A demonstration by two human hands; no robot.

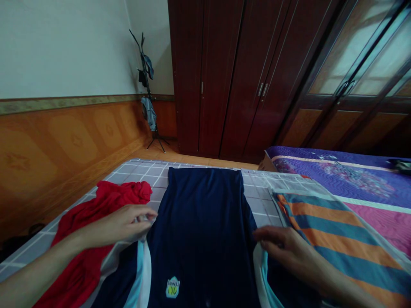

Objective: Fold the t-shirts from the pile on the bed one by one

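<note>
A navy sports shirt point(205, 222) with an upside-down tennis badge point(172, 287) lies spread in front of me. Light blue and white stripes run down both its sides near me. At its left edge is my left hand point(133, 220), thumb and fingers pinched together on the fabric. My right hand point(279, 244) is closed on the opposite edge, fingers curled. Beneath my left forearm is a crumpled red garment point(118, 194). To the right of my right hand lies a flat garment with orange and teal stripes point(334, 231).
The clothes lie on a grey checked bed cover point(154, 171). A bed with a purple floral cover point(353, 175) adjoins on the right. Beyond stand a dark red wardrobe point(224, 85) and a coat rack point(149, 85) with hats and clothing. A tiled wall is on the left.
</note>
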